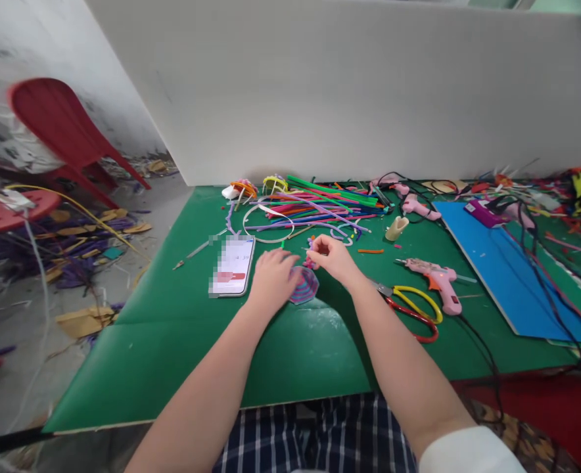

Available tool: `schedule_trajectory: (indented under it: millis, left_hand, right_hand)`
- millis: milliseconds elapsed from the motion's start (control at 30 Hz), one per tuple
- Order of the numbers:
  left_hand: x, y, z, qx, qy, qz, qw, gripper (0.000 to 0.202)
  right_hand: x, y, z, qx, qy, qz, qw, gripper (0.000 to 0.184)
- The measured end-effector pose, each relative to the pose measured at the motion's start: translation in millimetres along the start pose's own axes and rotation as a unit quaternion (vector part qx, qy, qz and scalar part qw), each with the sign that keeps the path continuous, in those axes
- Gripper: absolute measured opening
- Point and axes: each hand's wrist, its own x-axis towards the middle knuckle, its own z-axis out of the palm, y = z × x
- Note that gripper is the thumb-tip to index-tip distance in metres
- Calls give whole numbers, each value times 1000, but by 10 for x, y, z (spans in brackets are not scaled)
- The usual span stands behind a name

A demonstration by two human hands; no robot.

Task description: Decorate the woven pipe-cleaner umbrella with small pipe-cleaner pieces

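My left hand [273, 277] rests with curled fingers on a small woven disc of purple, pink and blue strands [304, 286] lying on the green table cover [182, 341]. My right hand [330, 255] pinches the disc's far edge, where short pink ends stick out. Both hands are closed on this woven piece. A phone [232, 266] lies face up just left of my left hand. Beyond the hands lies a pile of coloured pipe cleaners [315, 205] and a white ring [269, 223].
Yellow and red handled scissors [411, 307] and a pink glue gun [436, 281] lie right of my right arm. A blue board [497, 263], cables and another glue gun [416, 206] fill the right side. A red chair [64, 131] stands left, above littered floor.
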Motion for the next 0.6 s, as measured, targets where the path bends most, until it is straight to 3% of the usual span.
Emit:
schedule_trajectory:
  millis: [67,133,267,400,500,600]
  left_hand:
    - [62,-129,38,48,25,-102,993,34]
    - [91,-234,79,84,13,-131,988,30]
    - [91,-294,115,106,11,-134,985,23]
    - [102,-243,84,80,38,-136,987,22]
    - [103,-179,44,46,42,-104,993,21]
    - [85,-109,14,25,45,-51,997,18]
  right_hand:
    - [-47,-1,22,25,-29,21,999,17]
    - [-86,-16,19,18,-55,41,997,17]
    - [-104,9,-40,-50,-48,29,997,12]
    - [-87,118,-164,-216,-2,-11,976,7]
    - [-85,139,-217,-307,9,-26,951,19]
    - [-86,98,-175,-324,51,-112,938,30]
